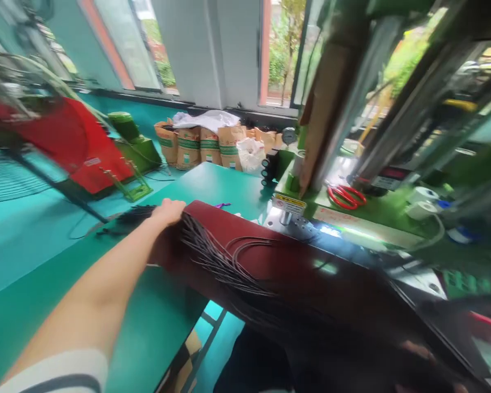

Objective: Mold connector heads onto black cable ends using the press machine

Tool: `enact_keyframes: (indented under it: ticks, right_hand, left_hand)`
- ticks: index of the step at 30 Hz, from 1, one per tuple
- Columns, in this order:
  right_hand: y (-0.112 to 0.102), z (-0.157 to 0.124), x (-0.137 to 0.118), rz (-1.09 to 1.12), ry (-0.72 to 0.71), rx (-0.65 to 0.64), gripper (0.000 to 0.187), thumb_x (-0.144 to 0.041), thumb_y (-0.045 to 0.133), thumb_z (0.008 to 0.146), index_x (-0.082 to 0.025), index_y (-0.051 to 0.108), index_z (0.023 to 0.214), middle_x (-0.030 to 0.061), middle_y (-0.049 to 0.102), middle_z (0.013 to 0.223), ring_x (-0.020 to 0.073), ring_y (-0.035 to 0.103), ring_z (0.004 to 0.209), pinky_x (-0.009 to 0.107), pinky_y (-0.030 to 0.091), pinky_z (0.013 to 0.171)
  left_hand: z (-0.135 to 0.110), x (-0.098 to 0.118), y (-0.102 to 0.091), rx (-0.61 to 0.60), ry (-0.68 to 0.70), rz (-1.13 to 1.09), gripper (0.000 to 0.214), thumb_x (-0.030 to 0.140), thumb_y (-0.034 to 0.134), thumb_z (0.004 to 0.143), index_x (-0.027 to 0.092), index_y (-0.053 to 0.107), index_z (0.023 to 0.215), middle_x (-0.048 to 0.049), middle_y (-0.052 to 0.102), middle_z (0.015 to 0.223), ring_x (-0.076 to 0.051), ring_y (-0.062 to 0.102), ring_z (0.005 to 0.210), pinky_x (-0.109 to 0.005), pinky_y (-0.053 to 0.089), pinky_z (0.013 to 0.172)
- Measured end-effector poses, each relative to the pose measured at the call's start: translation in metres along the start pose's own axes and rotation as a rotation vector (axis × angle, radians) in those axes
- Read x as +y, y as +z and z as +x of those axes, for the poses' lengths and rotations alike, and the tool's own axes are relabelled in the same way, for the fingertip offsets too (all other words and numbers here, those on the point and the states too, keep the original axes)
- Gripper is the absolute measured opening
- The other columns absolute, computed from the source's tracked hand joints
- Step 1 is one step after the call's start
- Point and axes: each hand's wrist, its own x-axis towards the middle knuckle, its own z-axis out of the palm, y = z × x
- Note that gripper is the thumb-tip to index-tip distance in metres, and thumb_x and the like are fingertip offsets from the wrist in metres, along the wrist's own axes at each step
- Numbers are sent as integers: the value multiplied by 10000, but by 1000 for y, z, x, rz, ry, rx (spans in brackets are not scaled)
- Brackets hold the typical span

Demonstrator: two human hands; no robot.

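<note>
A long dark red board (213,218) stretches from the green table toward the lower right. My left hand (168,214) is closed around its far left end, the fingers partly out of sight. Many thin black cables (225,267) lie bunched along the board, some of them looped. Another bundle of black cables (135,215) rests on the table just left of my left hand. My right hand (419,349) shows only as a dark, smeared patch low at the right, by the near part of the board; its fingers cannot be made out.
A green press machine (352,215) with red-handled scissors (346,197) on its ledge stands at the right. The green table (147,322) runs beneath my left arm. Paper sacks (188,147) line the back wall. A red machine (82,142) is at the left.
</note>
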Motion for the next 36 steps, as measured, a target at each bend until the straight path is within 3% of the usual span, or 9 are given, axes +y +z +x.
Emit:
enact_keyframes:
  ticks: [3, 4, 8, 13, 21, 26, 29, 33, 36]
  right_hand:
    - [-12, -27, -8, 105, -30, 116, 271, -387, 587, 685, -248, 600, 918, 5, 675, 931, 195, 647, 881, 353, 592, 677]
    - [-13, -32, -10, 137, -32, 151, 262, -350, 581, 695, -223, 603, 923, 14, 676, 929, 188, 643, 892, 351, 583, 725]
    - [-6, -34, -12, 301, -7, 170, 200, -157, 559, 664, -195, 596, 857, -12, 675, 816, 142, 644, 819, 317, 545, 793]
    - [0, -39, -10, 249, -186, -60, 253, -170, 488, 580, -224, 570, 813, -16, 594, 728, 158, 595, 780, 405, 436, 931]
    - [-17, -45, -25, -71, -458, -448, 353, -417, 599, 477, -241, 446, 742, -43, 434, 525, 215, 549, 678, 498, 417, 806]
    - [-37, -47, -33, -107, -178, -498, 434, -310, 576, 626, -181, 521, 1037, 71, 616, 1032, 210, 553, 998, 415, 386, 925]
    - [-63, -48, -29, -228, 117, -548, 387, -435, 446, 811, -110, 557, 991, 122, 663, 927, 199, 635, 827, 332, 492, 737]
    - [-88, -50, -32, -410, 507, -727, 753, -668, 125, 831, -72, 560, 980, 152, 681, 767, 208, 652, 554, 254, 463, 397]
    - [-86, -59, -50, -573, 621, -972, 739, -680, 236, 813, -51, 585, 981, 148, 679, 738, 194, 647, 533, 243, 468, 403]
  left_hand:
    - [-28, 14, -14, 44, 68, 10, 521, 117, 344, 748, 157, 414, 1262, -149, 473, 1257, -323, 456, 1072, -513, 385, 823]
    - [-43, 26, -17, 188, 122, -90, 544, 115, 305, 754, 174, 377, 1291, -100, 464, 1279, -294, 446, 1099, -497, 367, 877]
    - [-134, 104, -17, 502, 650, -497, 546, 405, 373, 799, 474, 238, 1323, 155, 384, 1344, -241, 470, 1106, -420, 329, 998]
    - [-222, 211, 7, 496, 1179, -256, 939, 584, 538, 682, 233, 86, 1426, -111, 407, 1366, -325, 462, 1142, -478, 358, 943]
    - [-182, 255, 14, 514, 1165, -120, 680, 452, 442, 822, 250, 161, 1408, -128, 551, 1208, -333, 489, 1108, -492, 366, 875]
    - [-176, 274, 8, 498, 1204, -114, 669, 484, 435, 806, 298, 193, 1401, -124, 428, 1342, -367, 275, 1282, -597, 241, 972]
    - [-180, 286, 8, 482, 1284, -105, 680, 513, 462, 778, 304, 245, 1387, -128, 422, 1348, -375, 244, 1295, -617, 195, 990]
    - [-197, 315, 3, 481, 1373, -90, 580, 456, 489, 788, 297, 370, 1333, -129, 456, 1324, -375, 302, 1264, -613, 211, 978]
    - [-217, 347, -6, 469, 1444, -84, 488, 391, 478, 814, 276, 434, 1286, -128, 507, 1268, -345, 405, 1190, -553, 296, 943]
